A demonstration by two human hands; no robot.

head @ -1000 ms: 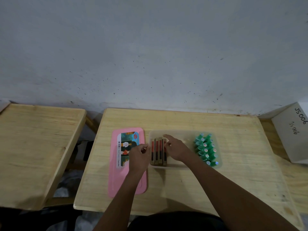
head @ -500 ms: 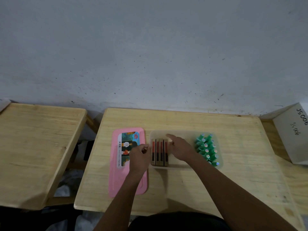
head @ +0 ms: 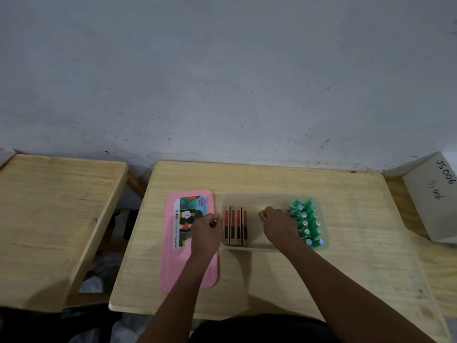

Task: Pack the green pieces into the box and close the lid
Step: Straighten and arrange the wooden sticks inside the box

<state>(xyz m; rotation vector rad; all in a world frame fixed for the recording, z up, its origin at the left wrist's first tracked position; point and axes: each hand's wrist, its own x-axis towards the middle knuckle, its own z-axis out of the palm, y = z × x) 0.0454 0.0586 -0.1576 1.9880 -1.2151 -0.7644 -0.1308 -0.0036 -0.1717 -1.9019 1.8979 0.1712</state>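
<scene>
The clear box (head: 272,198) holds upright red-black blocks (head: 235,225) and green pieces (head: 306,222); both hands' grips unclear.

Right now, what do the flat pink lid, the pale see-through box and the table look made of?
Flat pink lid: likely plastic, smooth, faint sheen, printed label. Pale see-through box: translucent plastic, the wood tone shows through its wall. Table: light wood, visible grain, matte.

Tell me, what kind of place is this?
Probably a plain workroom or classroom: small wooden desks stand against a bare, scuffed wall, and a white box hand-marked "JS006" sits at the right.
</scene>
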